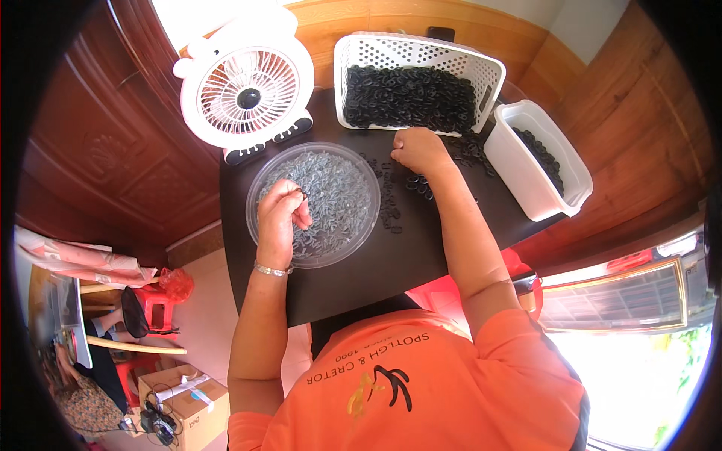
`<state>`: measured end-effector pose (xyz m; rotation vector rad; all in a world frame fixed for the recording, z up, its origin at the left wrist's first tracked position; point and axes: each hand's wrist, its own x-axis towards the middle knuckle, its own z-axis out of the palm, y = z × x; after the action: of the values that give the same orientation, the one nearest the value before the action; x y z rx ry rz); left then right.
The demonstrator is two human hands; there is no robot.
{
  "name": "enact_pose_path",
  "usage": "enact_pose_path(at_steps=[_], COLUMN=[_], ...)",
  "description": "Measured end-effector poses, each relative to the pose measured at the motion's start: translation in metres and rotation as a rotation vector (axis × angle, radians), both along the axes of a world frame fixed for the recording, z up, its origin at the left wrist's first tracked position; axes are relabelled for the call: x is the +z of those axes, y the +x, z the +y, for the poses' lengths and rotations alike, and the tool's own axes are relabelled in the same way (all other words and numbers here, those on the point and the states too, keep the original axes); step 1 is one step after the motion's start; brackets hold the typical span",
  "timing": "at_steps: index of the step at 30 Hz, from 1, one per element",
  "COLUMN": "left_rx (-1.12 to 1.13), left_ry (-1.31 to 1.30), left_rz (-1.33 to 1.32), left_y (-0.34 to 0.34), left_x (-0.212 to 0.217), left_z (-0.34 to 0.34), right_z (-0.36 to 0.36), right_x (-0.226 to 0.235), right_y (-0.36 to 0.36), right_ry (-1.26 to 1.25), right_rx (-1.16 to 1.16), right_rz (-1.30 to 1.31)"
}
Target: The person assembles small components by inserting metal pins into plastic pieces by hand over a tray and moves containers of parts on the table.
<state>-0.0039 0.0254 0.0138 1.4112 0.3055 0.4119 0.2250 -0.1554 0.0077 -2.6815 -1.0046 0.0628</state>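
Note:
My left hand (281, 214) is closed above a round clear tub (377, 197), with a small black ring (302, 194) pinched at its fingertips. Small translucent pieces (336, 184) fill the tub. My right hand (421, 152) is also closed, fingers curled, over the table just in front of a white perforated basket (490, 74). Whatever it holds, if anything, is hidden. Many black ring-shaped parts (410, 98) lie in that basket. Loose black rings (389, 197) are scattered on the dark table (338, 289) between the tub and my right forearm.
A white fan (248, 94) stands at the back left. To the right is a white bin (519, 169) holding more black parts. A dark phone-like object (441, 34) lies behind the basket. On the floor at lower left are a cardboard box (192, 406) and a red stool (158, 308).

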Motion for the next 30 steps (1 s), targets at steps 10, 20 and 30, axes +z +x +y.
enact_pose_path(at_steps=[10,20,30], left_rx=[-0.018,0.011,0.004], left_ry=[-0.007,-0.070,-0.096], left_rz=[0.008,-0.015,-0.015], left_y=[-0.001,0.000,0.002], left_x=[0.002,-0.001,-0.004], left_z=[-0.002,-0.003,-0.006], right_z=[0.015,0.009,0.029], right_x=[-0.005,-0.011,0.007], right_y=[-0.009,0.001,-0.037], right_ry=[-0.022,0.100,0.838], right_rx=[-0.091,-0.018,0.234], right_rz=[-0.162,-0.030,0.887])
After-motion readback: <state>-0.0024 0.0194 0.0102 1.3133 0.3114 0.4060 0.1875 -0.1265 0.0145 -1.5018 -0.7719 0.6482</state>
